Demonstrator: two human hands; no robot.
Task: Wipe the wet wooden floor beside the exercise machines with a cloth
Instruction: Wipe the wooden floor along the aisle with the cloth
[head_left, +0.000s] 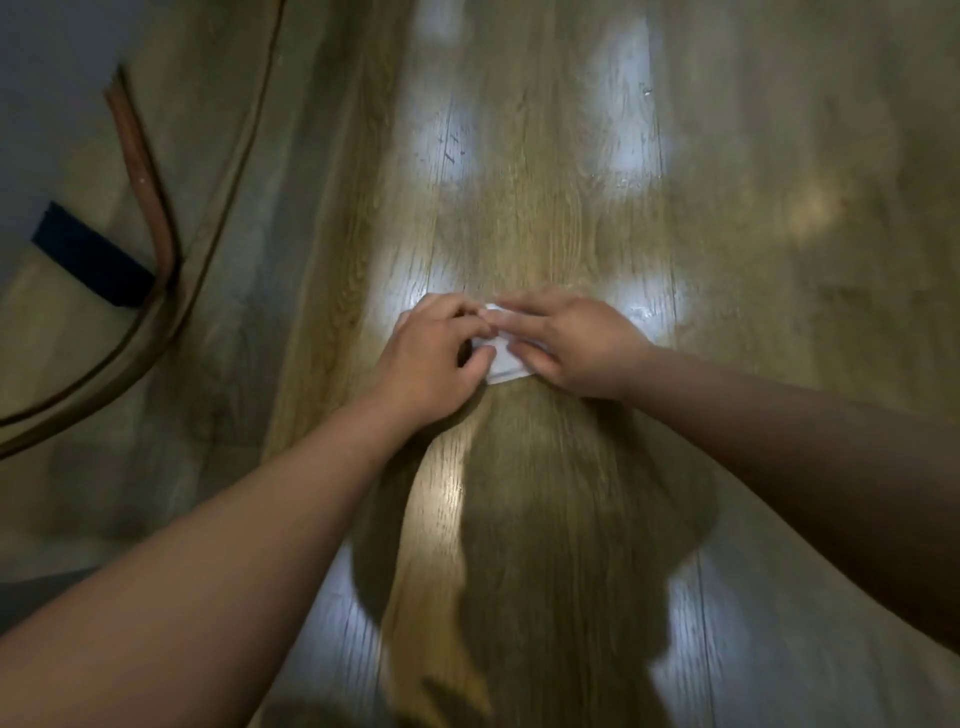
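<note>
A small white cloth (503, 362) lies folded on the wooden floor (545, 218), mostly covered by both hands. My left hand (434, 358) pinches its left edge with fingers curled. My right hand (571, 345) presses flat on its right side, fingers pointing left over the cloth. Bright glossy patches on the planks around and beyond the hands look wet. No exercise machine is in view.
A brown skirting strip (143, 171) and a thin dark cable (218, 208) curve along the left, beside a grey wall (47, 104) and a dark blue block (93, 257). My shadow falls on the floor near me.
</note>
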